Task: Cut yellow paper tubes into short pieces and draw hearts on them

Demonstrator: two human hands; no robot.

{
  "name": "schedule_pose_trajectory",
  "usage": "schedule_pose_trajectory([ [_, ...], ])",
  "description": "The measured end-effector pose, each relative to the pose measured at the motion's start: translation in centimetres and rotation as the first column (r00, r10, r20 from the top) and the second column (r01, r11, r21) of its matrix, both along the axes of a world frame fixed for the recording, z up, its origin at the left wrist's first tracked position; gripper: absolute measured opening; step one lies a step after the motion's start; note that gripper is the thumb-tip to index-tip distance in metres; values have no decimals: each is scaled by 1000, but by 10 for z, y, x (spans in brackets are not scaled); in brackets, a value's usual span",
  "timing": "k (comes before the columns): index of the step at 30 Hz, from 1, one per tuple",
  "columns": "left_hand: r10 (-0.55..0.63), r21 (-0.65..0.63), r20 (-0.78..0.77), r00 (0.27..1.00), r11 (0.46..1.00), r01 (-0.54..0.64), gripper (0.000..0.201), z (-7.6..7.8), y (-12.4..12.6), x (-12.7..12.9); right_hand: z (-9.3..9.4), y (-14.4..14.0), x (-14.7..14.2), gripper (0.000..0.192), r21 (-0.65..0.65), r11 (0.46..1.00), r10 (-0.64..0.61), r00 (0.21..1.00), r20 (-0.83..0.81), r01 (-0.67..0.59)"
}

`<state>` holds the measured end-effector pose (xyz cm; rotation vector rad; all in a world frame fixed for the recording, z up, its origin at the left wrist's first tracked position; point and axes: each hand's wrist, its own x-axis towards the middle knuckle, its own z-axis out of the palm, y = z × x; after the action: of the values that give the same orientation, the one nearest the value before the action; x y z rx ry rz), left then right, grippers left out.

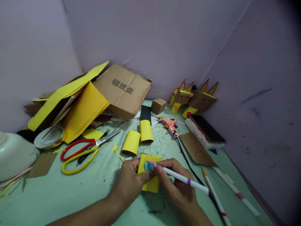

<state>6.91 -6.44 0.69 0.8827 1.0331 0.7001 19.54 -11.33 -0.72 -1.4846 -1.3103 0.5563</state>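
My left hand (131, 177) grips a yellow paper-covered tube (150, 185) from its left side, thumb across the front. A blue patch (148, 165) is on the tube's face, partly covered by that thumb. In my right hand (178, 183) is a white felt-tip marker (185, 180) with a purple band, its purple tip over the blue patch. Whether the tip touches the paper I cannot tell. Two similar yellow tubes (131, 142) stand just beyond my hands, one beside a black strip (145, 113).
Scissors (96, 142) with red and yellow handles lie left. Behind are yellow sheets (84, 110) and a cardboard box (124, 89). A patterned glue gun (169, 124), its black cord, and a brown card (196, 149) are right, near loose markers (215, 194). Horned cardboard figures (202, 99) stand by the wall.
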Motion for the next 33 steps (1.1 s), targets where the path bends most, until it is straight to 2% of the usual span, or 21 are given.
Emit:
schedule_pose_trajectory([
  [8, -24, 4, -15, 1000, 1000, 24, 23, -2, 0, -2, -1, 1, 1, 19, 2, 1000, -11, 1000, -18, 11],
  [13, -26, 19, -23, 999, 999, 26, 20, -2, 1, -2, -4, 2, 4, 19, 18, 999, 39, 999, -18, -39],
  [24, -15, 12, 25, 1000, 1000, 14, 27, -9, 1, -3, -3, 1, 2, 24, -44, 999, -24, 994, -111, 19],
  [33, 1, 4, 36, 999, 1000, -1, 28, -8, 0, -3, 0, 2, 3, 22, -26, 998, -52, 998, -24, 51],
])
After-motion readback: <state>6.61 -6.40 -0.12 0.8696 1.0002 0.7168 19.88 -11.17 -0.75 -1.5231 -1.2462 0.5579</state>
